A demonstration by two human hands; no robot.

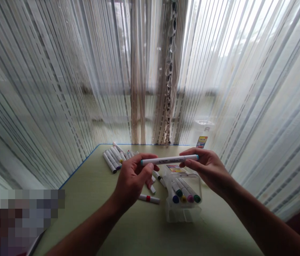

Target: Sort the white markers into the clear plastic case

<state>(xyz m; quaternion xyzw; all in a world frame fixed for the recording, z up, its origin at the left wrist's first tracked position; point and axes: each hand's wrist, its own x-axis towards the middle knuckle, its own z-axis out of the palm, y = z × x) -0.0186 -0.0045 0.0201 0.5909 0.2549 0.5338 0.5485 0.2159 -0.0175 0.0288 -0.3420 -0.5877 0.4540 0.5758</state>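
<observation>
A white marker (169,160) with turquoise ends is held level above the table, gripped at both ends. My left hand (135,174) pinches its left end between thumb and fingers. At the other end, my right hand (204,161) closes on it the same way. Below and slightly right stands a clear plastic case (169,193) with several markers (185,192) lying in it, their blue, green, yellow and pink ends facing me. A marker with a red band (150,199) lies on the table under my left hand, which partly hides other loose markers.
Several white markers (109,160) lie in a group at the table's far left. The pale green table (91,209) has a blue far edge. String curtains (59,71) hang behind it, and a clear lid with a label (202,141) stands at the back right.
</observation>
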